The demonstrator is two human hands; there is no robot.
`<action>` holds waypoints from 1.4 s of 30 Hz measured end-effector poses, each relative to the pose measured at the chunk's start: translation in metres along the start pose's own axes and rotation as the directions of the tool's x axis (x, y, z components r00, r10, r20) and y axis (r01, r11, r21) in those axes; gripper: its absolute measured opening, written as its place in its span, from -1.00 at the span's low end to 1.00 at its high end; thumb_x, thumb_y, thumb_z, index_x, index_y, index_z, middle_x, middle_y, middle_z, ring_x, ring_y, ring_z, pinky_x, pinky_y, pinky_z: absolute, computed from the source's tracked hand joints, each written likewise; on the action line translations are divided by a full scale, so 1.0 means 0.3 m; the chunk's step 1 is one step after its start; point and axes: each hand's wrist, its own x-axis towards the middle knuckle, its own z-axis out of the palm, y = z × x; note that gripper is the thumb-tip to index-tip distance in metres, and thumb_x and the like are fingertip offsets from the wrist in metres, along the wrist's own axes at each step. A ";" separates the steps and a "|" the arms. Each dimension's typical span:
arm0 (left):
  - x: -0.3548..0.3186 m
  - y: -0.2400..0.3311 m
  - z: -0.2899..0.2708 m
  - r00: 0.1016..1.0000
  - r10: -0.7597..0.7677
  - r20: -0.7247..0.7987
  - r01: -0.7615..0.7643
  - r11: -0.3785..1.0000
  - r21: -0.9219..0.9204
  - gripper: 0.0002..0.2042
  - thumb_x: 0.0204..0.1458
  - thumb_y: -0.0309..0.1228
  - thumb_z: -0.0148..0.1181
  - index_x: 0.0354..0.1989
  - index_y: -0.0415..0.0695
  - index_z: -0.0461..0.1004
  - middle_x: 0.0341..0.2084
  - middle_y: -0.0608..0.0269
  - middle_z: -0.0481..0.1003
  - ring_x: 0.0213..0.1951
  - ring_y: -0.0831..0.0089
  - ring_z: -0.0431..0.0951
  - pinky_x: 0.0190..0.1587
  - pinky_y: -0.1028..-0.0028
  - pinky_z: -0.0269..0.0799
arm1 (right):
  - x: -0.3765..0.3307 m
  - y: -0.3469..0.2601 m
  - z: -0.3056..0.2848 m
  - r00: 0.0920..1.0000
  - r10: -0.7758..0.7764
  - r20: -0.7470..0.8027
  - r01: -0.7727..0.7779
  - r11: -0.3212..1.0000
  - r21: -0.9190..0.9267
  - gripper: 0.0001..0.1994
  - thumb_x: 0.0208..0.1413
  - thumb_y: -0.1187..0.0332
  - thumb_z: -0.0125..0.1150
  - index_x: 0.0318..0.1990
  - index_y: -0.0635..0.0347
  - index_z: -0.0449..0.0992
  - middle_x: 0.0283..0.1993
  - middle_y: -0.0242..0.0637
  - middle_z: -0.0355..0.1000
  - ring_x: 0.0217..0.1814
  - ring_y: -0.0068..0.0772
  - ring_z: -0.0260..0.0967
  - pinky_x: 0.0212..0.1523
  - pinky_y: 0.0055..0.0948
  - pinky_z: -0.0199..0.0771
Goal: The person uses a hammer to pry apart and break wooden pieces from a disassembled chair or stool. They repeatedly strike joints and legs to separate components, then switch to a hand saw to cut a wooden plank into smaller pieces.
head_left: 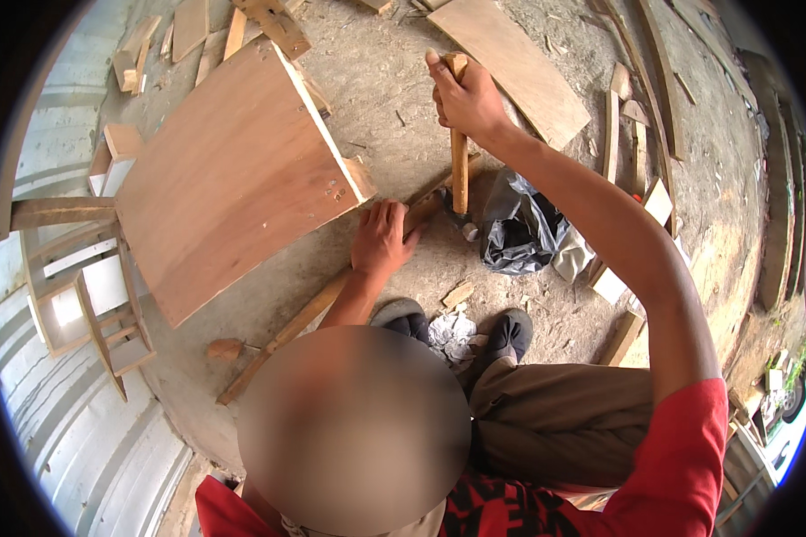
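Observation:
My right hand [466,98] is raised and shut around the wooden handle of a hammer [459,170]. The hammer's metal head [461,224] hangs down just above the ground. My left hand [381,237] presses flat on a long wooden strip [295,327] that lies diagonally on the dirt floor. The hammer head is close to the strip's upper end, right of my left hand. A large plywood panel [233,170], part of a box-like piece, stands tilted just left of my left hand.
A black plastic bag [515,233] lies right of the hammer head. My feet in dark shoes [510,333] flank crumpled paper [452,333]. Planks [510,63] and wood offcuts [636,143] lie scattered at the back and right. A wooden frame [81,295] stands by a corrugated metal wall [81,430] on the left.

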 end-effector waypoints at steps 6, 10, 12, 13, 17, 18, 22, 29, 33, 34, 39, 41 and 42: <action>-0.002 -0.009 0.005 0.999 -0.006 0.046 0.006 1.000 0.000 -0.58 -0.02 -0.23 0.39 -0.11 -0.16 0.35 -0.22 0.09 0.43 -0.10 0.13 0.48 -0.03 0.19 0.39 | -0.012 -0.038 0.063 0.990 -0.064 0.123 0.092 0.966 -0.243 -0.55 0.36 -0.01 0.06 -0.26 0.30 0.41 -0.61 -0.23 0.38 -0.56 -0.35 0.39 -0.45 -0.25 0.46; -0.003 -0.009 0.005 0.998 0.002 0.068 -0.003 1.000 0.019 -0.56 0.03 -0.17 0.36 -0.09 -0.15 0.31 -0.21 0.08 0.41 -0.11 0.15 0.47 0.01 0.21 0.39 | -0.049 -0.041 0.109 0.967 -0.178 0.180 0.236 0.890 -0.390 -0.55 0.34 0.01 0.08 -0.13 0.35 0.41 -0.52 -0.07 0.47 -0.40 -0.11 0.53 -0.27 -0.14 0.53; -0.006 -0.009 0.004 0.998 0.003 0.063 -0.003 1.000 0.006 -0.56 0.02 -0.18 0.36 -0.10 -0.15 0.32 -0.21 0.08 0.42 -0.11 0.14 0.47 0.00 0.21 0.40 | -0.097 -0.078 0.107 0.970 -0.183 0.159 0.232 0.894 -0.384 -0.54 0.34 0.01 0.10 -0.11 0.36 0.41 -0.52 -0.08 0.47 -0.41 -0.15 0.53 -0.29 -0.17 0.53; -0.010 -0.006 0.005 0.998 -0.001 0.067 0.001 1.000 -0.001 -0.57 0.01 -0.19 0.37 -0.10 -0.15 0.32 -0.21 0.08 0.42 -0.11 0.14 0.48 0.00 0.21 0.40 | -0.111 -0.069 0.099 0.979 -0.172 0.107 0.198 0.920 -0.339 -0.55 0.34 0.01 0.10 -0.13 0.35 0.42 -0.53 -0.11 0.46 -0.42 -0.21 0.51 -0.32 -0.20 0.51; -0.005 -0.002 0.002 0.999 -0.008 0.044 0.008 1.000 0.000 -0.56 -0.02 -0.22 0.39 -0.10 -0.13 0.31 -0.19 0.11 0.42 -0.09 0.16 0.47 0.02 0.23 0.39 | -0.161 -0.032 0.044 0.974 -0.224 -0.040 0.215 0.963 -0.161 -0.56 0.34 0.00 0.10 -0.24 0.30 0.43 -0.58 -0.28 0.38 -0.49 -0.48 0.36 -0.44 -0.34 0.39; -0.007 0.000 0.002 0.998 -0.015 0.056 0.015 1.000 0.002 -0.56 -0.03 -0.23 0.40 -0.10 -0.12 0.31 -0.18 0.12 0.41 -0.08 0.17 0.46 0.03 0.23 0.39 | -0.173 -0.026 0.040 0.964 -0.258 -0.064 0.249 0.961 -0.122 -0.57 0.35 0.00 0.10 -0.27 0.28 0.43 -0.59 -0.33 0.35 -0.51 -0.55 0.31 -0.47 -0.38 0.34; -0.007 -0.001 0.004 0.995 -0.030 0.099 0.030 1.000 0.006 -0.54 -0.07 -0.25 0.42 -0.10 -0.12 0.30 -0.15 0.15 0.41 -0.04 0.19 0.44 0.07 0.22 0.36 | -0.155 -0.011 0.050 0.975 -0.210 -0.072 0.215 0.974 0.070 -0.48 0.34 -0.11 0.05 -0.36 0.27 0.39 -0.60 -0.45 0.27 -0.52 -0.65 0.19 -0.51 -0.44 0.24; -0.002 -0.005 -0.006 0.990 -0.032 0.140 0.026 0.999 0.048 -0.54 -0.03 -0.21 0.39 -0.08 -0.13 0.30 -0.12 0.13 0.40 -0.01 0.20 0.44 0.07 0.21 0.36 | 0.049 0.010 0.088 0.988 -0.072 -0.137 0.041 0.975 -0.218 -0.29 0.31 -0.30 -0.14 -0.42 0.32 0.44 -0.55 -0.22 0.40 -0.46 -0.40 0.38 -0.36 -0.25 0.43; -0.006 -0.008 -0.002 0.991 -0.045 0.128 0.046 0.999 0.002 -0.52 -0.11 -0.30 0.44 -0.05 -0.16 0.36 -0.15 0.11 0.42 -0.03 0.17 0.44 0.07 0.19 0.31 | 0.099 0.021 0.167 0.997 -0.055 -0.059 0.028 0.924 -0.380 -0.25 0.28 -0.33 -0.14 -0.36 0.35 0.51 -0.47 -0.02 0.50 -0.34 -0.08 0.54 -0.20 -0.08 0.51; -0.006 -0.008 -0.002 0.992 -0.041 0.123 0.041 0.999 0.001 -0.52 -0.08 -0.28 0.43 -0.05 -0.17 0.36 -0.15 0.11 0.42 -0.03 0.17 0.44 0.07 0.18 0.31 | 0.112 0.023 0.178 0.997 -0.066 -0.045 0.041 0.908 -0.417 -0.24 0.28 -0.33 -0.14 -0.35 0.36 0.52 -0.46 0.01 0.51 -0.32 -0.03 0.55 -0.18 -0.06 0.52; 0.005 -0.001 -0.006 0.995 0.039 0.089 -0.051 0.989 0.141 -0.58 0.07 -0.13 0.31 -0.18 -0.20 0.31 -0.23 0.10 0.38 -0.12 0.24 0.47 -0.13 0.37 0.53 | 0.183 0.078 0.187 0.999 0.031 0.011 -0.025 0.933 -0.360 -0.23 0.27 -0.35 -0.15 -0.49 0.32 0.50 -0.59 -0.08 0.45 -0.55 -0.24 0.50 -0.39 -0.18 0.55; 0.005 -0.006 -0.010 0.997 0.050 0.067 -0.060 0.984 0.167 -0.59 0.11 -0.09 0.28 -0.22 -0.19 0.32 -0.27 0.10 0.38 -0.16 0.25 0.48 -0.16 0.39 0.52 | 0.198 0.084 0.208 0.997 0.071 0.024 -0.058 0.938 -0.341 -0.23 0.27 -0.34 -0.13 -0.53 0.32 0.47 -0.62 -0.11 0.43 -0.59 -0.26 0.47 -0.43 -0.20 0.54; 0.003 -0.010 -0.007 0.996 0.055 0.070 -0.067 0.980 0.188 -0.59 0.12 -0.07 0.27 -0.23 -0.19 0.32 -0.28 0.11 0.38 -0.18 0.24 0.48 -0.18 0.39 0.52 | 0.207 0.084 0.216 0.996 0.088 0.029 -0.073 0.941 -0.332 -0.23 0.27 -0.33 -0.12 -0.55 0.32 0.46 -0.63 -0.13 0.41 -0.61 -0.26 0.46 -0.45 -0.20 0.54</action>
